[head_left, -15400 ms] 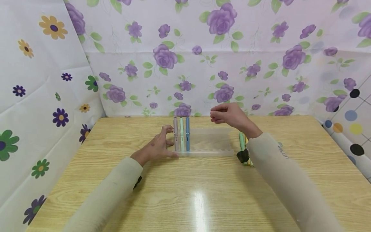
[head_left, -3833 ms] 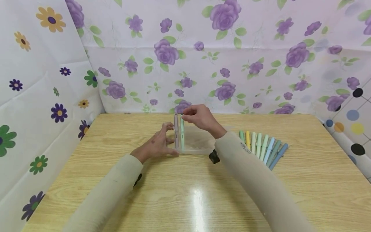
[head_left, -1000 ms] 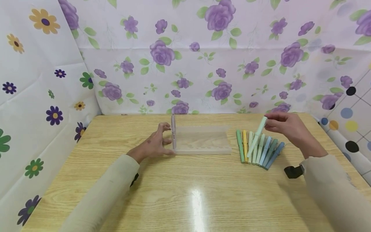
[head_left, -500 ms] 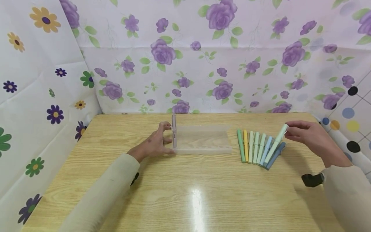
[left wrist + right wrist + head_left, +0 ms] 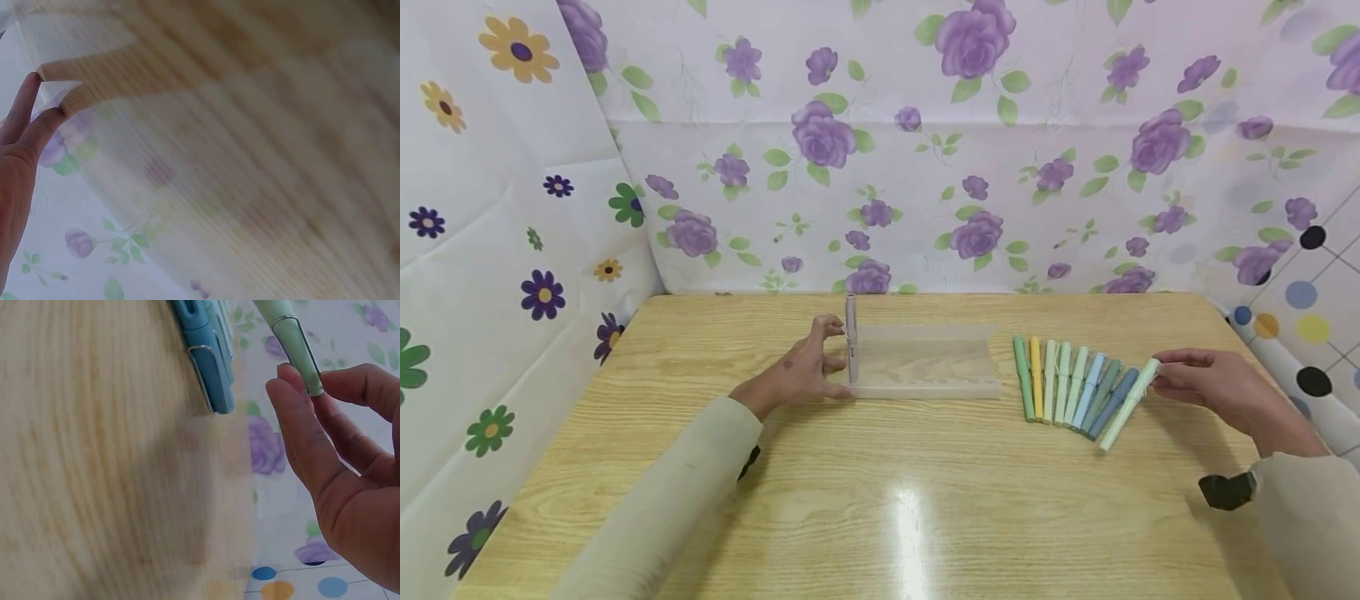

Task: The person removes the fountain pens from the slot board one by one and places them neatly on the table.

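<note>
In the head view, my left hand (image 5: pixel 796 368) grips the left end of a clear plastic pen rack (image 5: pixel 925 390), fingers behind and thumb in front. One mauve pen (image 5: pixel 852 337) stands upright in the rack beside that hand. My right hand (image 5: pixel 1221 392) pinches a pale green pen (image 5: pixel 1129 407) by its clip end, tilted at the right side of a fanned row. The right wrist view shows thumb and fingertips on the end of its cap (image 5: pixel 299 350). In the left wrist view two fingertips (image 5: pixel 53 115) meet an edge; much there is blurred.
Several pens lie fanned on the wooden table (image 5: pixel 820 492): a green pen (image 5: pixel 1024 379) leftmost, then a yellow pen (image 5: pixel 1037 379), pale green ones, a light blue pen (image 5: pixel 1088 392), a teal pen and a dark blue pen (image 5: pixel 1112 404). Flowered cloth (image 5: pixel 737 208) hangs behind.
My right hand has carried the pale green pen rightward and down, from above the row to beside the dark blue pen. Earlier pens in the rack are gone, except the mauve one. The left hand stays put.
</note>
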A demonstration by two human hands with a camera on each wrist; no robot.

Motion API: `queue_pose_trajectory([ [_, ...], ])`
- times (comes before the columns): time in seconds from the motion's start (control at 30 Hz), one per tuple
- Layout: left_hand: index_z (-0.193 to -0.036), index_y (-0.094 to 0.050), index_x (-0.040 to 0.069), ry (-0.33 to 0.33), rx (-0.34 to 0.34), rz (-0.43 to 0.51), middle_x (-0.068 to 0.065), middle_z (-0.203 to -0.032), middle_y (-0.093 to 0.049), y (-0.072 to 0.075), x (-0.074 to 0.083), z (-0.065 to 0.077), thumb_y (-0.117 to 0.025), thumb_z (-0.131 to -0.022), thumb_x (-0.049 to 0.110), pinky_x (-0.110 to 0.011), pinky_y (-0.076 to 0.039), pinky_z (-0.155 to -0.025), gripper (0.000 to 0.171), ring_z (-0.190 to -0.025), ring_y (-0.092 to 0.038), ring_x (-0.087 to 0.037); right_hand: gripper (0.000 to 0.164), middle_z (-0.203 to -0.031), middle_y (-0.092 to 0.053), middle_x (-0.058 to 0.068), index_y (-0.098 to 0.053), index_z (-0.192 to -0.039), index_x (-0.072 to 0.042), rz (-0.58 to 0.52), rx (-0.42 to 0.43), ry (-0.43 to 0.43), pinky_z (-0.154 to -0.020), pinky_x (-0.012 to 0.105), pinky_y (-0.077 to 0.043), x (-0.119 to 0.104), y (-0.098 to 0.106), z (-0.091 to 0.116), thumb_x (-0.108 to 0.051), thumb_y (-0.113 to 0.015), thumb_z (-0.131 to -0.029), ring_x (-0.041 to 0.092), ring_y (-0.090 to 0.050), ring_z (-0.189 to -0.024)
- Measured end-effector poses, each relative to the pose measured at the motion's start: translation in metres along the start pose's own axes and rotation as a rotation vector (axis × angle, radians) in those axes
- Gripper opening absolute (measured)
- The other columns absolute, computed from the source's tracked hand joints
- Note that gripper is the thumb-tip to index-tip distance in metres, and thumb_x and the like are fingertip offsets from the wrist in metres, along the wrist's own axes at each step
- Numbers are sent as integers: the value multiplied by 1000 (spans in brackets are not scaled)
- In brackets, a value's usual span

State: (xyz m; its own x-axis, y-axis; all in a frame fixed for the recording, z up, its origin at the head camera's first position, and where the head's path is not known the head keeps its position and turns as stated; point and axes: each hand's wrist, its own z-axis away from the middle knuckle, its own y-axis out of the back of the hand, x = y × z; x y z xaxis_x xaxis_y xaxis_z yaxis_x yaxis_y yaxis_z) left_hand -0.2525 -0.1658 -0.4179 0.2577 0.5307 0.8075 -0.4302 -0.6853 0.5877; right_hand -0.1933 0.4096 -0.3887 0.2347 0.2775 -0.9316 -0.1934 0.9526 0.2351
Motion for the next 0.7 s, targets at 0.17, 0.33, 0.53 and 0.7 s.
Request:
queue_pose_trajectory([
  [0.17,-142,-16,17,3,-3,12,-17,-160,-21,0,2,0,-87,-79,14,-46,-54,-90,96,-125,-57,-36,24,-96,-72,-2,-72,-98,-23,-139,-39,-36,-80,29,-57,11,6,-2,-5,-56,-102,15,-73,-90],
  [0.33,-142,-16,16,5,-4,11,-17,-160,-21,0,2,0,-88,-78,12,-49,-51,-94,97,-125,-57,-36,25,-96,-72,3,-72,-97,-18,-218,-62,-46,-79,30,-58,17,6,-4,-1,-54,-102,18,-73,-89],
  [0.53,-143,-15,15,1,-7,-9,-17,-160,-21,0,2,0,-87,-79,13,-50,-50,-96,97,-124,-58,-35,22,-94,-73,3,-69,-96,-19,-163,-36,-120,-79,31,-58,19,9,-6,-2,-57,-101,17,-74,-86],
  [0.7,-144,-15,14,-2,-5,-5,-17,-160,-21,0,1,0,-88,-79,13,-49,-51,-94,98,-124,-58,-35,20,-92,-74,7,-68,-95,-19,-162,-19,-185,-79,33,-58,22,13,-10,-3,-57,-101,19,-74,-85],
])
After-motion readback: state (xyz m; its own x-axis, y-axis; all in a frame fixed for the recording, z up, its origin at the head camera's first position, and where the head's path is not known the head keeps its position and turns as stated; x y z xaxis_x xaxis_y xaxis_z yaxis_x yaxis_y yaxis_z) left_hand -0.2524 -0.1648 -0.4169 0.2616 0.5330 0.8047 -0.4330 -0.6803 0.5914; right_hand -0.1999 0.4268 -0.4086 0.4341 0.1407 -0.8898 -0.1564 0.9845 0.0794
